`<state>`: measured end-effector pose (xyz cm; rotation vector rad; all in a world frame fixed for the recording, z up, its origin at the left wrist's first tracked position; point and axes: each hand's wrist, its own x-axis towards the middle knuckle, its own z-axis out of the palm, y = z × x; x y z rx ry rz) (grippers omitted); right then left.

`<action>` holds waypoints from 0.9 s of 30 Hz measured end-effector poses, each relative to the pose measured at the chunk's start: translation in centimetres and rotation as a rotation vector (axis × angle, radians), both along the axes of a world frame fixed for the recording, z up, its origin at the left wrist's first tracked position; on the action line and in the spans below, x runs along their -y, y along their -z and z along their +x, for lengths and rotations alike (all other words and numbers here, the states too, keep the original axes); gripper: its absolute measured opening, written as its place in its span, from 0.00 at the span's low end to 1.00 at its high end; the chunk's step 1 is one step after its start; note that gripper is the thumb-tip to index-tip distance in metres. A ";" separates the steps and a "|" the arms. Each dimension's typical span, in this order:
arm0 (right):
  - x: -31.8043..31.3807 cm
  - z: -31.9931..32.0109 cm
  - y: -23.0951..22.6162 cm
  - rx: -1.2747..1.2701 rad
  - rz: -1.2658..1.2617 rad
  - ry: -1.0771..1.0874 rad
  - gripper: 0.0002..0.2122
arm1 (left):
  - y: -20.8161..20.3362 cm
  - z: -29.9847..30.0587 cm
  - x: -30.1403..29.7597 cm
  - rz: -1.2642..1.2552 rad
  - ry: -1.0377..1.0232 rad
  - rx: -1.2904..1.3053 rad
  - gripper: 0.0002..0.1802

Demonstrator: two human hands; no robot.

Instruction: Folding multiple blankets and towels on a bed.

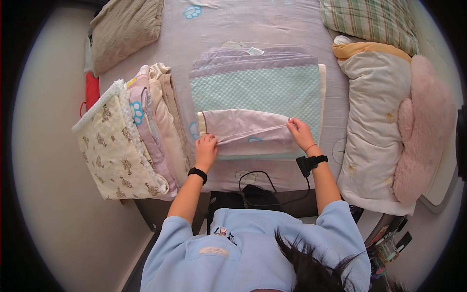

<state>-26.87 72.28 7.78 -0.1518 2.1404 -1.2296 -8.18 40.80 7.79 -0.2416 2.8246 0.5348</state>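
A pale pink pillowcase-like cloth (pixel 248 120) with a cream band at its left end lies on a folded mint quilted pad (pixel 253 90) with lilac edging. My left hand (pixel 206 147) has its fingers closed on the cloth's near left part. At its right end, my right hand (pixel 300 133) pinches the far corner, and a crease runs taut between the two hands. Part of a blue print shows on the cloth below that crease. The pad rests on more folded lilac and cream fabric.
On the left stands a stack of folded blankets (pixel 114 151), with a beige pillow (pixel 127 36) behind. To the right are a white-and-orange pillow (pixel 374 126), a pink plush cushion (pixel 425 131) and a plaid pillow (pixel 369 22). A black cable (pixel 287 202) hangs from my right wrist near the bed's edge.
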 end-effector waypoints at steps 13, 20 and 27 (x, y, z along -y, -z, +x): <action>1.6 -1.4 -14.1 0.062 -0.260 -0.266 0.15 | -18.8 -13.2 6.2 0.142 0.083 0.066 0.09; -4.8 2.7 -16.9 0.323 -0.213 -0.509 0.13 | -22.6 -5.8 4.1 0.352 0.485 0.733 0.07; -5.4 -1.7 -17.2 0.172 -0.136 -0.303 0.11 | -23.8 -9.5 4.2 0.349 0.379 0.551 0.08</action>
